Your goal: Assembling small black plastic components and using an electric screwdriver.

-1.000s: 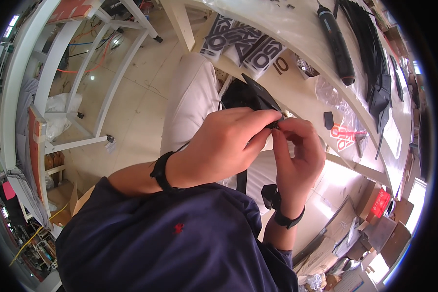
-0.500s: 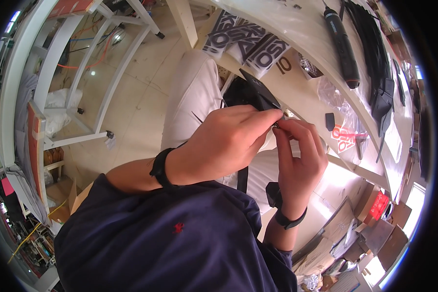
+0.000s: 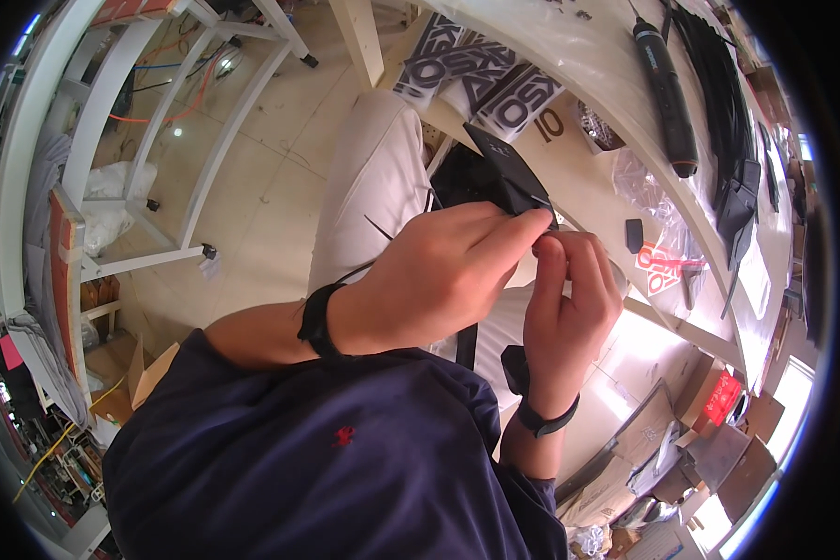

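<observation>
My left hand (image 3: 443,266) is closed over the near end of a flat black piece with a folded panel (image 3: 509,168), thumb and finger pressed on its edge. Close beside it, my right hand (image 3: 574,299) is pinched at the same end; what lies between its fingertips is hidden. The piece slants up and away from my fingers, above my lap. A thin dark strand (image 3: 378,227) sticks out beside my left hand. Black bands circle both wrists.
A workbench (image 3: 569,47) curves along the far right. On it lie a black electric screwdriver (image 3: 665,98), a bundle of black straps (image 3: 714,84) and a small black tab (image 3: 634,235). Printed sheets (image 3: 481,75) and a container of small parts (image 3: 599,126) sit below its edge. White frames (image 3: 215,159) stand left.
The black piece has shifted slightly right and turned, showing more of its panel. My right fingers have curled closer together at its end. My left hand has barely moved.
</observation>
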Tool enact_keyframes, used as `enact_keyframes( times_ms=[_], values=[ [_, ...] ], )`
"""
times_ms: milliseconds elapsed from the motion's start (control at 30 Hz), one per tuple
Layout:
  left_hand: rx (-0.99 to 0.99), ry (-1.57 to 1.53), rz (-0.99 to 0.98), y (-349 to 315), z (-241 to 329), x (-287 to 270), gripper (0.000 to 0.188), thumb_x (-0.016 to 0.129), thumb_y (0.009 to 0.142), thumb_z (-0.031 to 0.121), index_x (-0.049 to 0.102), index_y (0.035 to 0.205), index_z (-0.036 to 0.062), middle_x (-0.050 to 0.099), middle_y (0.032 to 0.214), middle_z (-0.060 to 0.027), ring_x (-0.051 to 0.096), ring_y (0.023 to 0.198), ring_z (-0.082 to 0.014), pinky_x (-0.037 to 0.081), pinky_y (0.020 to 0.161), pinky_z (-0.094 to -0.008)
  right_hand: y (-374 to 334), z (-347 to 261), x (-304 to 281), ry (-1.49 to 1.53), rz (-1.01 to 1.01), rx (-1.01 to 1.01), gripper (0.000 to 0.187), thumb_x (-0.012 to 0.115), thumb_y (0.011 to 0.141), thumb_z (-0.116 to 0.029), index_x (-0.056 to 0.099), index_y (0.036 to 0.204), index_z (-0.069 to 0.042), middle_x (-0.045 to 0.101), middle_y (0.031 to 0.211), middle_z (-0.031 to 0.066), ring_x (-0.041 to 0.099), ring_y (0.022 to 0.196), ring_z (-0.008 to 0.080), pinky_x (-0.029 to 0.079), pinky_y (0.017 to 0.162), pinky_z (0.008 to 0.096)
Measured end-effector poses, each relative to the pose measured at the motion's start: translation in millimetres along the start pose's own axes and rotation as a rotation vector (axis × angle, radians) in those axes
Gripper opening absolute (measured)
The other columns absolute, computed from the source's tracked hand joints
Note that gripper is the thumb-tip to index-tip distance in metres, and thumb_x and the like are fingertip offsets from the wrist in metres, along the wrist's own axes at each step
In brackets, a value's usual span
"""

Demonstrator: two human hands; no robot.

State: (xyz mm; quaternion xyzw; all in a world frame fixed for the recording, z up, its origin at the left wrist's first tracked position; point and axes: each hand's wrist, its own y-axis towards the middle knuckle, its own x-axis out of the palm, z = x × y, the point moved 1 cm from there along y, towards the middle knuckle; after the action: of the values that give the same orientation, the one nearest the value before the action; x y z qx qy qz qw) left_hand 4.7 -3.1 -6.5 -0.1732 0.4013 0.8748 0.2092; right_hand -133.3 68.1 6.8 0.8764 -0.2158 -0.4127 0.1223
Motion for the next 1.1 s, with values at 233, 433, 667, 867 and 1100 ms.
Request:
enact_keyframes(
  times_ms=[233, 433, 667, 867, 1100],
  values=[
    [-0.115, -0.058, 0.031, 2, -2, -2, 0.035, 0.073, 0.079, -0.009, 0.069, 0.112, -0.0017, 0.065, 0.075, -0.012, 0.062, 0.059, -0.0244, 0.046, 0.051, -0.0345, -3, -6, 2, 0.242, 0.017, 0.263, 0.006, 0.069, 0.091, 0.0, 0.068, 0.097, 0.001, 0.068, 0.088, 0.0113, 0.066, 0.077, 0.0183, 0.053, 0.065, 0.03],
    [-0.109, -0.052, 0.029, 2, -6, 0, 0.032, 0.073, 0.08, -0.009, 0.069, 0.111, -0.0014, 0.067, 0.077, -0.0124, 0.063, 0.06, -0.0242, 0.047, 0.051, -0.0337, -1, 3, 4, 0.07, 0.131, -0.088, 0.014, 0.074, 0.085, 0.004, 0.068, 0.097, 0.0, 0.068, 0.09, 0.0101, 0.066, 0.075, 0.0197, 0.052, 0.063, 0.0292],
    [-0.123, -0.054, -0.005, 3, -5, 2, 0.031, 0.072, 0.081, -0.008, 0.069, 0.111, -0.0017, 0.069, 0.081, -0.013, 0.064, 0.062, -0.0252, 0.048, 0.053, -0.0337, -1, 3, -3, 0.013, -0.07, 0.082, 0.018, 0.074, 0.083, 0.006, 0.068, 0.099, -0.002, 0.068, 0.091, 0.009, 0.064, 0.073, 0.0202, 0.048, 0.056, 0.0282],
    [-0.127, -0.076, -0.032, 3, -9, 6, 0.031, 0.072, 0.08, -0.009, 0.069, 0.11, -0.0017, 0.07, 0.084, -0.0135, 0.065, 0.065, -0.0259, 0.05, 0.055, -0.0341, 2, 5, -4, -0.028, -0.098, 0.054, 0.015, 0.072, 0.087, 0.001, 0.066, 0.1, -0.003, 0.066, 0.088, 0.009, 0.065, 0.072, 0.0196, 0.049, 0.055, 0.0305],
    [-0.153, -0.072, -0.043, 7, -15, 5, 0.029, 0.071, 0.081, -0.009, 0.069, 0.11, -0.0021, 0.071, 0.085, -0.0142, 0.068, 0.068, -0.0268, 0.053, 0.057, -0.0333, 13, 9, 4, 0.0, -0.033, -0.071, 0.014, 0.072, 0.085, 0.002, 0.062, 0.095, -0.003, 0.064, 0.086, 0.0094, 0.065, 0.077, 0.0274, 0.051, 0.067, 0.0389]
  ],
)
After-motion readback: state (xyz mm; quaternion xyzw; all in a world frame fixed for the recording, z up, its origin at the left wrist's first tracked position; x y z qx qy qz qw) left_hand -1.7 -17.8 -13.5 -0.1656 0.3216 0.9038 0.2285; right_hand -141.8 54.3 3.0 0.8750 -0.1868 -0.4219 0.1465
